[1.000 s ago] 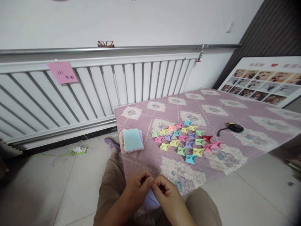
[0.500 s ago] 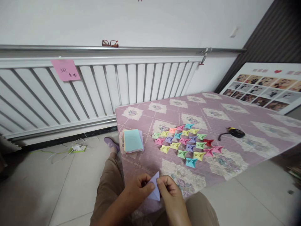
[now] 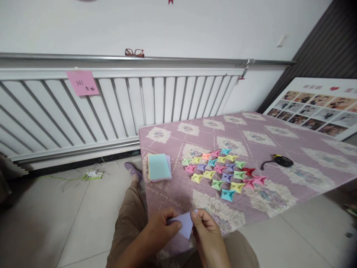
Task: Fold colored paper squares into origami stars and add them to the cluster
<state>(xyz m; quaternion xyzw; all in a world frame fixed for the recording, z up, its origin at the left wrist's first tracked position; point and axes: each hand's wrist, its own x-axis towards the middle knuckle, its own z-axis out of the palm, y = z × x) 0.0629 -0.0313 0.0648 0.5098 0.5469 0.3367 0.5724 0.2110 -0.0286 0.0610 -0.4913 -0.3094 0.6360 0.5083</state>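
My left hand (image 3: 167, 225) and right hand (image 3: 202, 223) pinch the lavender paper (image 3: 185, 223) between them, with the paper stack (image 3: 160, 167) at their eleven o'clock on the tablecloth (image 3: 173, 149).

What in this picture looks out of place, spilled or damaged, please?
The glasses sit on the narrow pipe above the radiator, an unusual perch. On the floor, loose cables spread untidily around the power strip. Nothing visible looks spilled or damaged.
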